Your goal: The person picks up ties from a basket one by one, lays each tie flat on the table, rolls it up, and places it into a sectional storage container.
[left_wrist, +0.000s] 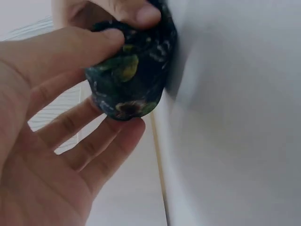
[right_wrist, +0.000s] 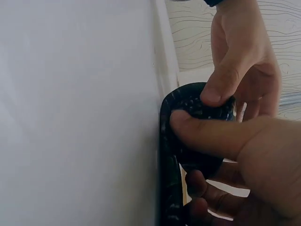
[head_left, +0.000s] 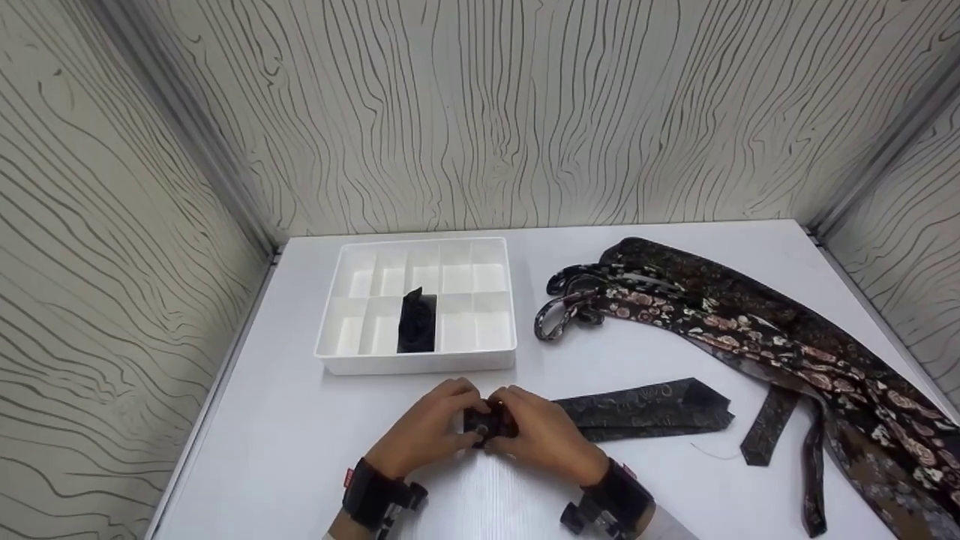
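A dark patterned necktie lies on the table, its wide pointed end to the right. Its other part is a thick roll between the two hands. My left hand holds the left side of the roll, thumb on one face and fingertips around the outer edge. From the right, my right hand grips the same roll, its thumb pressing the coil. In the right wrist view both thumbs sit on the coil, and the unrolled strip runs off along the tabletop. The fingers hide part of the roll in the head view.
A white divided box stands behind the hands, with a folded black cloth item in a front middle compartment. Several floral and dark neckties are heaped on the right. Wood-grain panels enclose the table at the back and sides.
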Demonstrator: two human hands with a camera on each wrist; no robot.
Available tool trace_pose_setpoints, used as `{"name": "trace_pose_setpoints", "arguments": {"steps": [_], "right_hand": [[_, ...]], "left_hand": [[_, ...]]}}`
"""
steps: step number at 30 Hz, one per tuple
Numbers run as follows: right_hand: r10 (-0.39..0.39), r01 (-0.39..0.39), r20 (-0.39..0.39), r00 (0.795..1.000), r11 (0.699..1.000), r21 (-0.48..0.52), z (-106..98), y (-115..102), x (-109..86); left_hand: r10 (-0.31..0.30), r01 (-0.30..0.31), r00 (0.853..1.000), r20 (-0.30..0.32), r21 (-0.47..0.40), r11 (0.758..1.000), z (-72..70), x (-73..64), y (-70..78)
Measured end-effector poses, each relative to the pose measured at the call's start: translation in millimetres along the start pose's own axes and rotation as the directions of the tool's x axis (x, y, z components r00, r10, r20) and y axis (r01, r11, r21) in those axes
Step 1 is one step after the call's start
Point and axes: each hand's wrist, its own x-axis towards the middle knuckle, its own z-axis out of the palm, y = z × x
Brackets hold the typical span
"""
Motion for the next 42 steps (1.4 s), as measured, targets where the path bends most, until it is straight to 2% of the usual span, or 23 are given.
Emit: {"name": "trace_pose_setpoints", "arguments": {"steps": [6,12,19,25,32,37,42], "right_hand": [[0.020,-0.020,-0.005,1.000,1.000,-0.009,-4.2,4.9,-1.2],[0.007,-0.007,-0.010,1.000,1.000,-0.028,-6.6,7.8,-3.1],[0.015,-0.015,-0.003,1.000,0.999,-0.038,-6.1,10.4,-4.5],[-0.001,-0.003,-0.034,0.999,0.994,-0.114,-8.6,18.5,-13.3],[0.031,-0.030,0.018,0.999,0.999,-0.044,-15.4,20.8,-17.4],[-0.001,-0.002,-0.028,1.000,0.995,-0.096,-15.6,17.1,-16.0],[-0.004,-0.002,-0.048,0.999,0.992,-0.127,-15.7,17.6,-15.1]], "left_hand": [[0.027,-0.026,0.999,-0.018,0.060,0.998,3.4,2.0,2.0],[0.059,-0.054,0.997,-0.049,0.109,0.993,6.8,4.3,3.6],[0.030,-0.028,0.999,-0.032,0.080,0.996,8.3,3.9,3.7],[0.014,-0.012,1.000,-0.027,0.081,0.997,6.4,3.3,2.1],[0.004,-0.005,1.000,0.011,0.090,0.996,7.8,6.3,7.1],[0.000,-0.002,1.000,0.026,0.077,0.997,10.3,7.9,10.0],[-0.005,0.004,1.000,0.007,0.057,0.998,12.7,7.9,9.8]]}}
